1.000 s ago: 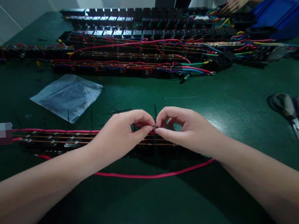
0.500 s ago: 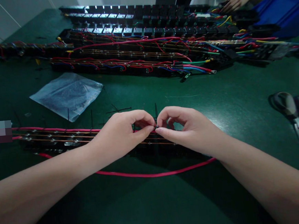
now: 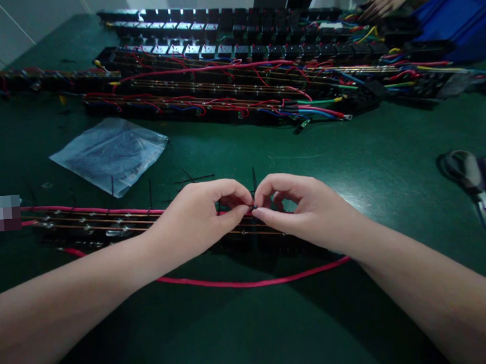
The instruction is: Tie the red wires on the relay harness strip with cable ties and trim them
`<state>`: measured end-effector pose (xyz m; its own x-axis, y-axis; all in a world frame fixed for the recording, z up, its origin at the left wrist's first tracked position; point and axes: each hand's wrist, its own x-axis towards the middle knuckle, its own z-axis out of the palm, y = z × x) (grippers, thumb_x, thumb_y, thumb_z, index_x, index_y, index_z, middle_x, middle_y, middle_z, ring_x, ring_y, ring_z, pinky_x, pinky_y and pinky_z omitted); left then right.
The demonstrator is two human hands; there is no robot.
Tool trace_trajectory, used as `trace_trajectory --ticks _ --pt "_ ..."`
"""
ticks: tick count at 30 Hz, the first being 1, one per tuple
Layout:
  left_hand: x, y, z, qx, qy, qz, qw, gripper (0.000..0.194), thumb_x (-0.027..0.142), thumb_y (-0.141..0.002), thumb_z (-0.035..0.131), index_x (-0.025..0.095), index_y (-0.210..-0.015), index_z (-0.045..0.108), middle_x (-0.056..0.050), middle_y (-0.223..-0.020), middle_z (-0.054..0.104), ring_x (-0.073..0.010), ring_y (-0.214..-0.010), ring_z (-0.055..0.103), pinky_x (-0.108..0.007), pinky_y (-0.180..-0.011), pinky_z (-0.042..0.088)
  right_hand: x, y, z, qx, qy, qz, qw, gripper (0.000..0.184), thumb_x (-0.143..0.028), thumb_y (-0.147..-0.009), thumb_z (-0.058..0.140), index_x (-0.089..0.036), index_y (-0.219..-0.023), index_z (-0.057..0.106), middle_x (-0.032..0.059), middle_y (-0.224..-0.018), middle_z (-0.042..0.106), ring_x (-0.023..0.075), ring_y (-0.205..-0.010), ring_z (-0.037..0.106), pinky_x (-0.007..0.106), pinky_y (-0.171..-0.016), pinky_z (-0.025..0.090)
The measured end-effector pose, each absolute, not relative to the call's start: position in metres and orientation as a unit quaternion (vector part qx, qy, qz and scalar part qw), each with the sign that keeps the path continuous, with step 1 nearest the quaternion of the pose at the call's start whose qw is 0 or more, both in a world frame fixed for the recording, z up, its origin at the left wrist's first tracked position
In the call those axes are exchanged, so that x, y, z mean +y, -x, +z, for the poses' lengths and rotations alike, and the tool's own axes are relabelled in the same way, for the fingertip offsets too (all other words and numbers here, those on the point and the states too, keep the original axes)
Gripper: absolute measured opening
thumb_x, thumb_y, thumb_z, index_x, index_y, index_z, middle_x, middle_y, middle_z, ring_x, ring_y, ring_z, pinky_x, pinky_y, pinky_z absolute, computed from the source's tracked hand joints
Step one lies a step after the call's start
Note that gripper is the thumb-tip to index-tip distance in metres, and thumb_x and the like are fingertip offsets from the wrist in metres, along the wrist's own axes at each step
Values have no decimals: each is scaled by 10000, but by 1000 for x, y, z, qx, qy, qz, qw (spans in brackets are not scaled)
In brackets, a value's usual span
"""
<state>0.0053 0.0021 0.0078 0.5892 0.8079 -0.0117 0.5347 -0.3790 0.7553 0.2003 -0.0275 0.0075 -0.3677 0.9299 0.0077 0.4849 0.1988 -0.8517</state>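
Note:
My left hand and my right hand meet fingertip to fingertip, each in a pinch. Between them is a thin black cable tie, its end standing upright behind the fingertips. Under the hands lies a dark wiring strip with copper-coloured rods running along it. A thick red cable follows its far side, with more black ties sticking up from it. A red cable loop curves on the near side. My fingers cover the exact spot where the tie sits.
Scissors lie on the green table at right. A clear plastic bag rests at left. Several wired socket strips stretch across the back. A co-worker's hand is beside a blue bin at the far right.

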Motion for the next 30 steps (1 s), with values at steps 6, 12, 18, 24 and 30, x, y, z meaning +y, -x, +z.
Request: trace_trajectory --ticks 6,12,18,24,30 --pt "2 -5 8 411 -804 199 380 96 183 -839 586 213 -878 669 29 -876 716 -133 -820 662 -236 -748 520 -28 -201 7 -727 491 397 269 34 -193 -822 630 -193 -789 622 -12 -759 622 117 -666 555 244 -611 435" --pt "-3 -5 6 387 -832 219 333 89 166 -872 567 221 -915 623 35 -903 698 -127 -849 650 -236 -756 491 -27 -202 4 -737 480 390 272 47 -159 -818 615 -195 -842 635 -7 -803 643 133 -731 587 263 -668 459" --pt "-6 -4 6 375 -847 218 309 102 149 -884 548 225 -934 595 40 -922 687 -121 -868 641 -238 -777 481 -27 -203 2 -745 466 387 279 78 -143 -826 607 -198 -879 626 -4 -836 646 137 -760 597 269 -688 472" --pt "-4 -4 6 378 -841 219 318 75 169 -883 547 219 -931 575 34 -938 681 -122 -876 641 -245 -789 482 -27 -202 4 -748 458 385 287 116 -104 -810 601 -193 -872 643 -4 -825 651 140 -766 601 271 -694 474" --pt "-3 -5 1 386 -870 148 270 139 237 -893 499 221 -958 622 -13 -972 692 -201 -921 622 -346 -792 477 -28 -202 5 -753 454 371 301 62 -131 -823 617 -193 -832 623 -8 -817 634 131 -744 590 263 -680 477"
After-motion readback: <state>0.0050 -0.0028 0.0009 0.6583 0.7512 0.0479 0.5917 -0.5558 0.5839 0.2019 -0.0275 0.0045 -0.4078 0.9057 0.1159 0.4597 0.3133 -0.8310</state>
